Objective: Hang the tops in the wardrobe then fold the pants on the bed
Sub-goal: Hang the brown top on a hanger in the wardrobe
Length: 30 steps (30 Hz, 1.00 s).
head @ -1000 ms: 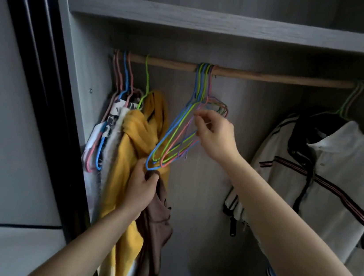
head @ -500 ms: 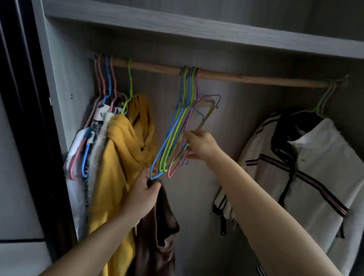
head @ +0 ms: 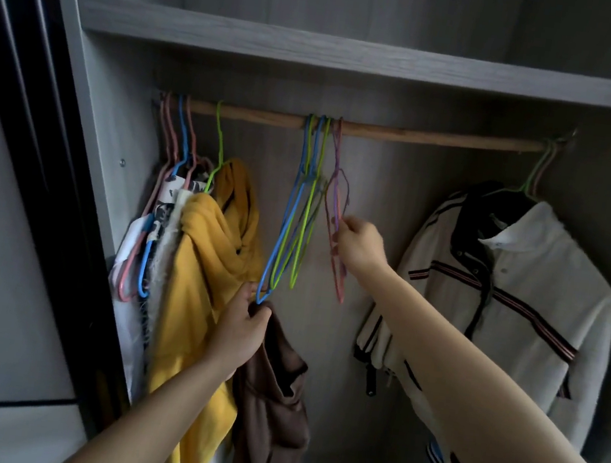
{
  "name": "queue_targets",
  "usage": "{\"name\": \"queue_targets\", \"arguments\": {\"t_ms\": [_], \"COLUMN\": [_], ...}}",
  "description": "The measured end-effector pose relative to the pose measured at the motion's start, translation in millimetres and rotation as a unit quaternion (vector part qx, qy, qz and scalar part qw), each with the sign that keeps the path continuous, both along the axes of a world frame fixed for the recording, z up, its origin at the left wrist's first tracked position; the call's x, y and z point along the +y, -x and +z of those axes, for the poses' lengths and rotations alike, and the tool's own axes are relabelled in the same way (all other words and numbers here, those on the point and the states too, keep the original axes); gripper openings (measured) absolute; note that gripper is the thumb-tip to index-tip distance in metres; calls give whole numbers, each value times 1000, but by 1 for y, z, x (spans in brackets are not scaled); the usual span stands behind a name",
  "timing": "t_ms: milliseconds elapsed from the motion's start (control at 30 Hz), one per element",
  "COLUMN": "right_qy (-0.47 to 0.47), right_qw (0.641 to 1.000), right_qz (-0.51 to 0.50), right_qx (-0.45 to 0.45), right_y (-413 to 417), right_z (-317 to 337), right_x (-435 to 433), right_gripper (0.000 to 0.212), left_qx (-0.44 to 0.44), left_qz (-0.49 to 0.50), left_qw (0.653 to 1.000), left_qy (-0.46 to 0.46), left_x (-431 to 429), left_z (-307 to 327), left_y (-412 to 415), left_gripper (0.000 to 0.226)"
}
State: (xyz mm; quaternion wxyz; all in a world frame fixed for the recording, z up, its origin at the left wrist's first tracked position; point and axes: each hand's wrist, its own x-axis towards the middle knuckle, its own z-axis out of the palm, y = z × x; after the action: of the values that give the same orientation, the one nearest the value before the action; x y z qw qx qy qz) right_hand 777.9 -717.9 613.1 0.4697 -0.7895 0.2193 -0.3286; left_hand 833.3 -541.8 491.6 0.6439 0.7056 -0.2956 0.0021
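From the head view, the right hand (head: 360, 246) is reaching into the wardrobe and pinching the pink hanger (head: 340, 282) between curled fingertips and thumb, partway down its arm. A purple wire is hanging right beside that pinch, and I cannot tell whether the fingers are taking 1 hanger or 2. Straight above the pinch, the hook is sitting over the wooden rod (head: 425, 136). Just left of the pinch, a bunch of blue and green hangers (head: 296, 230) is dangling free.

Lower down, the left hand (head: 240, 331) is gripping the brown top (head: 273, 402), fingers curled round a bunched upper edge, and the rest of the cloth is drooping below the fist. A blue hanger's corner is hanging just above that grip. The yellow garment (head: 210, 265) is pressing in on the outer side of the fist.

The handling looks easy but fiddly. The hanger is looking thin, light and springy, prone to snagging its neighbours, so I would be holding it near the neck under the hook. The top is looking soft, limp and light, best taken at the neckline or shoulders, 1 side at a time. The white striped jacket (head: 512, 297) is hanging well beyond the right hand's grip.
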Motion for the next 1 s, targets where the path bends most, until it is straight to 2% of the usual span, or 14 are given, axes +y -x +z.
{"name": "queue_targets", "arguments": {"t_ms": [67, 133, 200, 300, 500, 633, 867, 933, 1000], "right_qy": [-69, -97, -68, 15, 209, 232, 250, 249, 233], "right_qw": [996, 993, 997, 999, 971, 952, 936, 932, 937], "right_qz": [-12, -15, 8, 24, -112, -187, -242, -258, -258], "right_qx": [-56, -66, -45, -32, 39, 63, -55, -40, 25], "right_y": [10, 24, 37, 48, 50, 49, 50, 50, 50], "right_z": [1, 4, 7, 11, 12, 10, 7, 8, 9], "right_x": [-14, -27, -36, -43, -44, -55, -61, -61, -65], "right_gripper": [29, 44, 45, 29, 43, 36, 33, 34, 35], "left_qx": [0, -1, -6, -6, -21, -6, 5, 10, 12], "left_qz": [-5, -9, -5, 8, 12, 22, 44, 49, 48], "left_qw": [1000, 1000, 1000, 1000, 1000, 1000, 999, 999, 999], "left_qy": [4, -1, -2, -6, -19, -20, -7, -10, -11], "left_x": [0, -1, -2, -4, -9, -7, -4, -4, -6], "left_z": [0, 0, 0, 2, 4, 7, 12, 12, 12], "left_y": [3, 3, 3, 3, 3, 5, 5, 6, 6], "left_gripper": [33, 36, 38, 38, 42, 40, 35, 33, 32]}}
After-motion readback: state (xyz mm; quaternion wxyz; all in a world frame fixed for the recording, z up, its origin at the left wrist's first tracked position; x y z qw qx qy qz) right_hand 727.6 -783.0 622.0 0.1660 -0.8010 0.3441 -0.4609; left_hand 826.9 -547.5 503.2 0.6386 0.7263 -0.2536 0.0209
